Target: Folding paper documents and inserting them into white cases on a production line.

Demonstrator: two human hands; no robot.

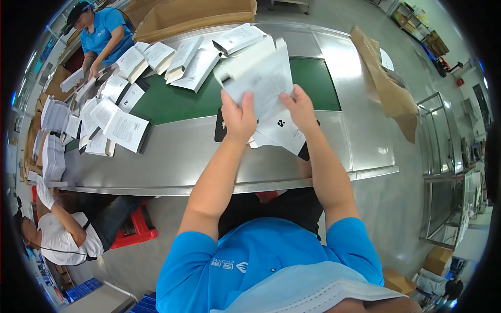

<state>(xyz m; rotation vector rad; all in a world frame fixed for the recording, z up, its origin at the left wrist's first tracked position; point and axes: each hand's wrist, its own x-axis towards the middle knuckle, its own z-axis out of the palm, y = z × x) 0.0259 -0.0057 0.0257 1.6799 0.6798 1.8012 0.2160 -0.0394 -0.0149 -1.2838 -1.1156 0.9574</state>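
Observation:
My left hand (238, 116) is closed on the lower left part of a white printed carton (266, 86), thumb across its face. My right hand (301, 110) grips the lower right edge of the same carton. The carton is tilted above the table and partly smeared by motion, so I cannot tell whether it is one piece or two. Below my hands lies a white printed carton or sheet (280, 125) with a dark mark. Beside my left wrist a black flat piece (220, 126) shows, partly hidden.
Several white cartons lie on the green belt (172, 99) and steel table (172, 156). A large cardboard box (201, 18) stands at the far side, brown paper (383, 83) at the right end. A co-worker in blue (102, 36) handles cartons; another, gloved (68, 235), sits at left.

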